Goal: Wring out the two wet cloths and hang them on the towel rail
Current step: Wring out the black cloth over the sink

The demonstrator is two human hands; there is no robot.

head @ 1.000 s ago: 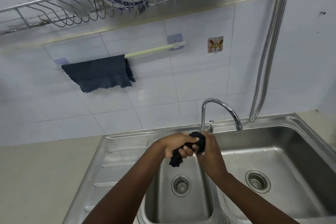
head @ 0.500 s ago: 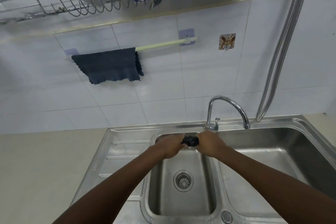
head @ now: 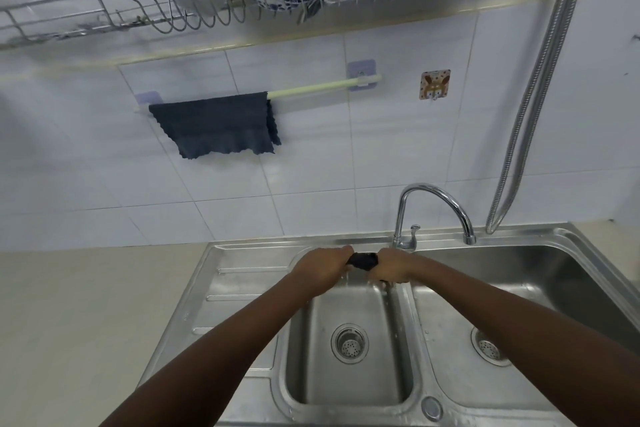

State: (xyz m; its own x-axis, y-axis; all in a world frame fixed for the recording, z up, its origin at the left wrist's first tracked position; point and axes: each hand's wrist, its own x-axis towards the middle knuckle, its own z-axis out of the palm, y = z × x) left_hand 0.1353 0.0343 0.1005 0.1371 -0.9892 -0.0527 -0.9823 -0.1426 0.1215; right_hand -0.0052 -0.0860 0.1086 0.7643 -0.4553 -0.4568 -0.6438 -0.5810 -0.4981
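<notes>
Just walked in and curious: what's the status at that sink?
Left hand and right hand both clamped on dark cloth, twisting over left basin. First cloth on towel rail. Rail's right half free.

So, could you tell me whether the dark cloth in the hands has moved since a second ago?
Yes. The cloth hung bunched just below the faucet base; now it is stretched sideways, left of that base.

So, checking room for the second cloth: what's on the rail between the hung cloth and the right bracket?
Nothing: the head view shows bare rail from cloth to bracket.
</notes>
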